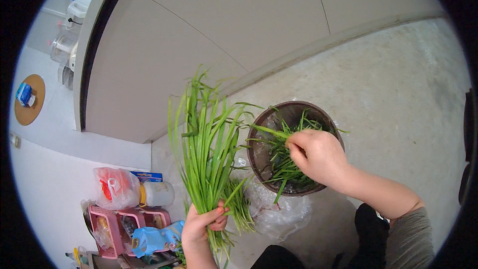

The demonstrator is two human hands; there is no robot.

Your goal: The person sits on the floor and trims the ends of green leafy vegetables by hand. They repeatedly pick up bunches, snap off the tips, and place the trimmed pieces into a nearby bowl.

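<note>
My left hand (203, 221) grips a bunch of garlic chives (209, 153) near the stem ends, with the long leaves fanning away from me. Over a round brown bin (253, 166), my right hand (322, 158) has its fingertips closed on a green chive leaf (272, 130). Loose leaves (285, 168) lie inside the bin, and a few hang over its rim. Partly hidden behind my left hand, a second pile of chives (241, 207) lies low by a clear plastic bag (282, 213).
A grey cabinet front (194, 37) runs along the far side above the concrete floor (392, 93). To the left stands a pink rack (115, 231) holding bagged goods, with a blue pouch (158, 237) and a white jar (158, 193). My dark-clad legs (278, 257) show at the bottom.
</note>
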